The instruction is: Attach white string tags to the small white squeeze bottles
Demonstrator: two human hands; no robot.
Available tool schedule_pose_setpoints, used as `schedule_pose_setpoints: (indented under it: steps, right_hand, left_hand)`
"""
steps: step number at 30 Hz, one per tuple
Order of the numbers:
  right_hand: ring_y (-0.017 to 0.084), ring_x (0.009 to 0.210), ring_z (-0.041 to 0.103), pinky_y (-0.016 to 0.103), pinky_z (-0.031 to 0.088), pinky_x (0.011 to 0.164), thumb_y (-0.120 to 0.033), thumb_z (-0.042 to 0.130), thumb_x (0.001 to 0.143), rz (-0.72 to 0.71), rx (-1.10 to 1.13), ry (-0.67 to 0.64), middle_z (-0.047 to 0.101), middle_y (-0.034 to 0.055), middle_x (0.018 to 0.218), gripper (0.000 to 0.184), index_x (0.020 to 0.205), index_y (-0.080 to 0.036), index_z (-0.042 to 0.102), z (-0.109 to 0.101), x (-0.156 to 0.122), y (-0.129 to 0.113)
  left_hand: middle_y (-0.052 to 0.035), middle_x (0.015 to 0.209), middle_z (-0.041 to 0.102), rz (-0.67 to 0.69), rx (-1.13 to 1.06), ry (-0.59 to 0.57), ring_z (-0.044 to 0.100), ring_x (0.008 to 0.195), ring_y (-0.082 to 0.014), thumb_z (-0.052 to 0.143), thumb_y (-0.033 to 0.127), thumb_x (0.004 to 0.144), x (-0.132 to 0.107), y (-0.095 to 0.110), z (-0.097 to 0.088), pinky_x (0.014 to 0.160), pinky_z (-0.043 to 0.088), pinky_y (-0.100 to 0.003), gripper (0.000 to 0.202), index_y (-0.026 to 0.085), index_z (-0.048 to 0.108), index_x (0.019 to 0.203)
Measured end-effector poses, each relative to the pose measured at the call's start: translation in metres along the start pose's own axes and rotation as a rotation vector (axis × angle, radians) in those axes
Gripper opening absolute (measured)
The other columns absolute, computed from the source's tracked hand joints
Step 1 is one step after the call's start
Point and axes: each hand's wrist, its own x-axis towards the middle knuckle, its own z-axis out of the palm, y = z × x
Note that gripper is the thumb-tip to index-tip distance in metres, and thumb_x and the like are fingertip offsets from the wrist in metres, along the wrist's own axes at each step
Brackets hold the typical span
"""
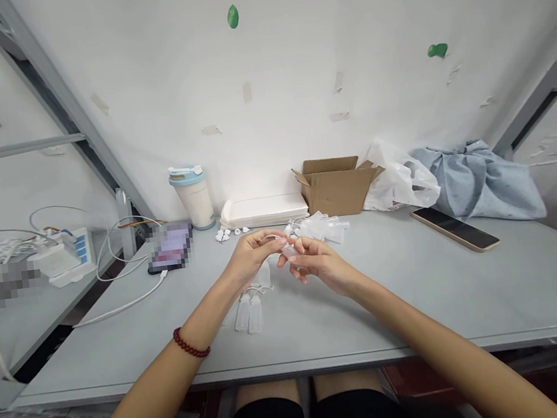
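Above the middle of the desk, my right hand [326, 267] is closed on a small translucent plastic bottle [290, 250]. My left hand [250, 258] pinches at the bottle's top end, where a thin white cord shows; the exact grip is partly hidden by the fingers. Below my left hand, two flat translucent bottles [255, 313] with white caps and cords lie side by side, with another clear piece [262, 276] just behind them. Small white caps [223, 235] are scattered beyond my left hand. Behind my right hand lies a pile of clear bottles [330, 228].
Along the wall stand a lidded cup [195, 198], a white flat stack [263, 212], an open cardboard box [337, 192], a white plastic bag [390, 179] and blue cloth [487, 182]. One phone [454, 229] lies right; another phone [169, 247], with a charging cable [123, 308], lies left.
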Motion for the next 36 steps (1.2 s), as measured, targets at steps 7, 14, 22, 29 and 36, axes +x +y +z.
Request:
schedule_pose_setpoints:
  steps: [7,14,22,29,36]
  right_hand:
    - [0.009,0.054,0.047,0.023,0.035,0.049,-0.028,0.061,0.075,-0.077,-0.177,0.089,0.062,0.0000,0.075,0.032,0.068,-0.021,0.031,-0.001,0.001,0.003]
    - [0.007,0.047,0.044,0.022,0.032,0.046,-0.033,0.061,0.078,-0.038,-0.122,0.079,0.061,-0.0021,0.070,0.033,0.071,-0.021,0.031,-0.003,-0.001,0.000]
    - [0.004,0.030,0.026,0.018,0.020,0.034,-0.046,0.052,0.084,0.148,0.116,0.057,0.038,-0.0110,0.047,0.030,0.076,-0.022,0.035,-0.008,-0.001,-0.003]
    - [0.006,0.040,0.035,0.018,0.025,0.040,-0.042,0.055,0.083,-0.020,-0.188,0.097,0.048,-0.0095,0.049,0.031,0.077,-0.023,0.031,-0.004,-0.001,0.000]
    - [0.007,0.045,0.042,0.021,0.033,0.045,-0.043,0.059,0.079,-0.133,-0.414,0.195,0.056,-0.0061,0.060,0.032,0.083,-0.023,0.034,0.002,-0.002,0.003]
  left_hand:
    - [-0.0005,0.063,0.059,-0.058,0.080,0.025,0.052,0.063,-0.0111,0.064,0.034,0.078,0.001,0.001,0.000,0.066,0.041,-0.026,0.021,0.013,0.065,0.075]
    - [-0.0009,0.066,0.060,-0.015,0.304,0.038,0.052,0.062,-0.0116,0.063,0.041,0.077,0.001,0.000,-0.005,0.065,0.042,-0.026,0.028,0.014,0.066,0.082]
    - [-0.0063,0.092,0.065,0.070,0.290,-0.069,0.057,0.086,-0.0170,0.064,0.037,0.077,0.000,-0.002,-0.005,0.079,0.045,-0.029,0.026,0.015,0.066,0.092]
    - [-0.0044,0.073,0.063,-0.076,0.311,-0.079,0.058,0.070,-0.0143,0.058,0.043,0.080,-0.002,0.003,-0.003,0.072,0.047,-0.030,0.032,0.013,0.067,0.083]
    - [-0.0044,0.065,0.059,-0.256,0.178,-0.122,0.054,0.058,-0.0117,0.062,0.047,0.076,-0.002,0.006,-0.008,0.058,0.046,-0.027,0.037,0.011,0.065,0.067]
